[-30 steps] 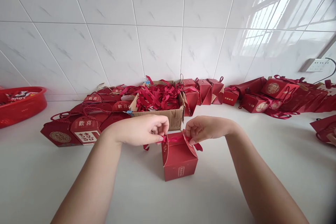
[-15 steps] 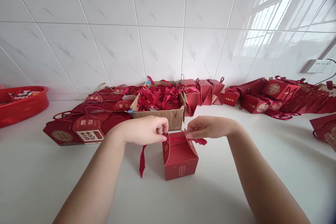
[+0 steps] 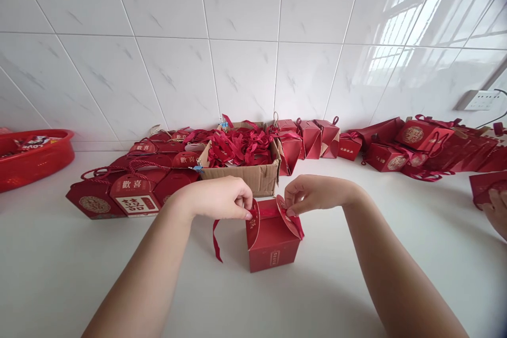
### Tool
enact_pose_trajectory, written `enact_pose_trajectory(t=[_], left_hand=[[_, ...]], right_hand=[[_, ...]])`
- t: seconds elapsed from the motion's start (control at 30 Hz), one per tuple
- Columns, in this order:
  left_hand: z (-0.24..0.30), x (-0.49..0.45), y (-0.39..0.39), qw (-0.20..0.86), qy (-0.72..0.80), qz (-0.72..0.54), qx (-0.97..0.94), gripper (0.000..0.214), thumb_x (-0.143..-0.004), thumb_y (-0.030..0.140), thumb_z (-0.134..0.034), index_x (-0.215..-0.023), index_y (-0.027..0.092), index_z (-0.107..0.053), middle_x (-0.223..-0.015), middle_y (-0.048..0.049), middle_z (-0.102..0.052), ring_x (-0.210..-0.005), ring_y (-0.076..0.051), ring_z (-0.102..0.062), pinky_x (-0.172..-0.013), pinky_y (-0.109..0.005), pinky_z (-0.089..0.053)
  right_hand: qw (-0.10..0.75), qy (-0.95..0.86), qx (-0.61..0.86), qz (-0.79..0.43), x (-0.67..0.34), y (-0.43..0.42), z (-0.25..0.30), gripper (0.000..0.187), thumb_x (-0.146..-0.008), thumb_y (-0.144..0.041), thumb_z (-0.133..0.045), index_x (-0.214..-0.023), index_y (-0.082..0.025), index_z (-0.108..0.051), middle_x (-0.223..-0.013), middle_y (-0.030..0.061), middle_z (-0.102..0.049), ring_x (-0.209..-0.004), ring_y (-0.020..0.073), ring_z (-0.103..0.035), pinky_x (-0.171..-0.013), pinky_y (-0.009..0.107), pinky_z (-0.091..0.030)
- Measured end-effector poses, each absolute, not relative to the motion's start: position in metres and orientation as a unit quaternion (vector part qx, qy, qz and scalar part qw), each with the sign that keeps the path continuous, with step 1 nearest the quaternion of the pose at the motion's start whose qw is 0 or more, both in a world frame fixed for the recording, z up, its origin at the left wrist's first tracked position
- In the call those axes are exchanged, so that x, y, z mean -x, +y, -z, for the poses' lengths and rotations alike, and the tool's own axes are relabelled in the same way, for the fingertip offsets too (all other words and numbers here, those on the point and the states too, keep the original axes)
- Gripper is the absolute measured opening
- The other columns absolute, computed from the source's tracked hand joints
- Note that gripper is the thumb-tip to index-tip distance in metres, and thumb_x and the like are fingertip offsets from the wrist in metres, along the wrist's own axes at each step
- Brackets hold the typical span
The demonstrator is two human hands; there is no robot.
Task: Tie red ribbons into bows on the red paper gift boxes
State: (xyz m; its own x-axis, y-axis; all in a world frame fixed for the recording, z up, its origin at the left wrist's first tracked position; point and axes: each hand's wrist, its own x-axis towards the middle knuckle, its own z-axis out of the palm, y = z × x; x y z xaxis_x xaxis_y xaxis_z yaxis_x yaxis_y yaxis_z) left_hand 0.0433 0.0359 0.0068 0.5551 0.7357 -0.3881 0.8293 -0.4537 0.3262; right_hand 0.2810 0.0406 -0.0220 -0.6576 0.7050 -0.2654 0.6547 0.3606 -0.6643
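A red paper gift box stands upright on the white counter in front of me, its two rounded side flaps raised. A red ribbon crosses the top between the flaps. Its loose end hangs down left of the box, and a short bit shows at the right flap. My left hand is closed in a pinch at the left flap's upper edge, thumb outermost. At the right flap, my right hand pinches the upper edge with thumb and fingers. Whether either pinch also takes in the ribbon cannot be made out.
Behind stands a cardboard carton full of red ribbons. Several finished-looking red boxes crowd the left, with more red boxes at right. A red basin sits far left. Another person's hand touches a box at the right edge.
My right hand has shifted slightly right, and the right flap now leans further outward. The ribbon tail at right has drawn close to the box; the left tail has swung a little.
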Motion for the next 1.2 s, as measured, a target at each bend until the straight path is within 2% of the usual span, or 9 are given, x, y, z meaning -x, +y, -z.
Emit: enact_pose_trajectory(t=[0.13, 0.33, 0.43, 0.53, 0.67, 0.87, 1.0, 1.1, 1.2], left_hand=[[-0.007, -0.045, 0.036, 0.237, 0.462, 0.095, -0.849, 0.022, -0.076, 0.041, -0.055, -0.078, 0.020, -0.062, -0.078, -0.0018, -0.066, -0.063, -0.015, -0.055, -0.048, -0.022, -0.035], [-0.011, -0.046, 0.031, 0.256, 0.478, 0.111, -0.833, 0.024, -0.079, 0.043, -0.053, -0.083, 0.022, -0.065, -0.063, 0.0003, -0.061, -0.055, -0.014, -0.050, -0.045, -0.022, -0.032], [-0.014, -0.044, 0.027, 0.257, 0.485, 0.093, -0.831, 0.027, -0.080, 0.046, -0.052, -0.079, 0.022, -0.065, -0.059, 0.0012, -0.056, -0.051, -0.012, -0.046, -0.043, -0.022, -0.028], [-0.015, -0.043, 0.025, 0.251, 0.481, 0.053, -0.838, 0.031, -0.079, 0.050, -0.052, -0.073, 0.021, -0.063, -0.064, 0.0012, -0.055, -0.052, -0.011, -0.042, -0.042, -0.022, -0.027], [-0.013, -0.043, 0.027, 0.252, 0.476, 0.043, -0.841, 0.036, -0.080, 0.054, -0.051, -0.069, 0.021, -0.058, -0.063, 0.0019, -0.051, -0.051, -0.011, -0.038, -0.042, -0.023, -0.025], [-0.012, -0.040, 0.030, 0.251, 0.467, 0.011, -0.848, 0.038, -0.079, 0.055, -0.051, -0.063, 0.020, -0.051, -0.060, 0.0019, -0.047, -0.051, -0.011, -0.035, -0.044, -0.024, -0.025], [-0.014, -0.037, 0.028, 0.243, 0.473, -0.004, -0.847, 0.040, -0.077, 0.056, -0.053, -0.060, 0.020, -0.049, -0.061, 0.0011, -0.047, -0.051, -0.012, -0.035, -0.044, -0.024, -0.024], [-0.016, -0.033, 0.027, 0.249, 0.505, -0.003, -0.827, 0.045, -0.076, 0.060, -0.052, -0.057, 0.020, -0.044, -0.056, 0.0012, -0.040, -0.045, -0.011, -0.031, -0.041, -0.025, -0.019], [-0.017, -0.027, 0.027, 0.253, 0.531, -0.012, -0.809, 0.047, -0.075, 0.061, -0.054, -0.057, 0.020, -0.038, -0.055, 0.0020, -0.033, -0.043, -0.010, -0.026, -0.039, -0.025, -0.017]], right_hand=[[0.068, -0.815, 0.398, -0.416, -0.282, 0.042, 0.025, 0.010, -0.073, -0.025, -0.062, -0.074, -0.016, -0.059, -0.070, -0.0016, -0.058, -0.062, 0.0099, -0.050, -0.053, 0.020, -0.036], [0.084, -0.778, 0.414, -0.464, -0.281, 0.042, 0.027, 0.018, -0.077, -0.024, -0.055, -0.095, -0.021, -0.056, -0.070, -0.0042, -0.051, -0.050, 0.0059, -0.041, -0.046, 0.019, -0.037], [0.071, -0.790, 0.442, -0.419, -0.280, 0.040, 0.024, 0.019, -0.079, -0.036, -0.059, -0.090, -0.021, -0.060, -0.075, -0.0019, -0.053, -0.055, 0.0073, -0.043, -0.047, 0.019, -0.037], [0.036, -0.792, 0.471, -0.386, -0.281, 0.038, 0.021, 0.032, -0.077, -0.051, -0.060, -0.081, -0.020, -0.059, -0.065, -0.0019, -0.052, -0.056, 0.0091, -0.043, -0.047, 0.020, -0.034], [0.011, -0.789, 0.477, -0.388, -0.284, 0.037, 0.019, 0.048, -0.077, -0.061, -0.056, -0.061, -0.018, -0.044, -0.054, -0.0042, -0.038, -0.050, 0.0079, -0.034, -0.045, 0.022, -0.026], [0.039, -0.787, 0.478, -0.387, -0.283, 0.035, 0.016, 0.055, -0.076, -0.063, -0.057, -0.058, -0.019, -0.030, -0.054, -0.0060, -0.028, -0.049, 0.0070, -0.027, -0.044, 0.022, -0.020], [0.068, -0.792, 0.454, -0.402, -0.287, 0.034, 0.014, 0.052, -0.078, -0.058, -0.058, -0.057, -0.019, -0.031, -0.052, -0.0065, -0.030, -0.048, 0.0066, -0.030, -0.045, 0.022, -0.024], [0.069, -0.801, 0.440, -0.400, -0.294, 0.033, 0.012, 0.048, -0.081, -0.056, -0.055, -0.056, -0.018, -0.037, -0.049, -0.0052, -0.039, -0.047, 0.0072, -0.036, -0.046, 0.023, -0.027], [0.071, -0.807, 0.435, -0.393, -0.302, 0.033, 0.011, 0.047, -0.082, -0.054, -0.055, -0.056, -0.018, -0.038, -0.048, -0.0055, -0.039, -0.046, 0.0065, -0.034, -0.045, 0.022, -0.025]])
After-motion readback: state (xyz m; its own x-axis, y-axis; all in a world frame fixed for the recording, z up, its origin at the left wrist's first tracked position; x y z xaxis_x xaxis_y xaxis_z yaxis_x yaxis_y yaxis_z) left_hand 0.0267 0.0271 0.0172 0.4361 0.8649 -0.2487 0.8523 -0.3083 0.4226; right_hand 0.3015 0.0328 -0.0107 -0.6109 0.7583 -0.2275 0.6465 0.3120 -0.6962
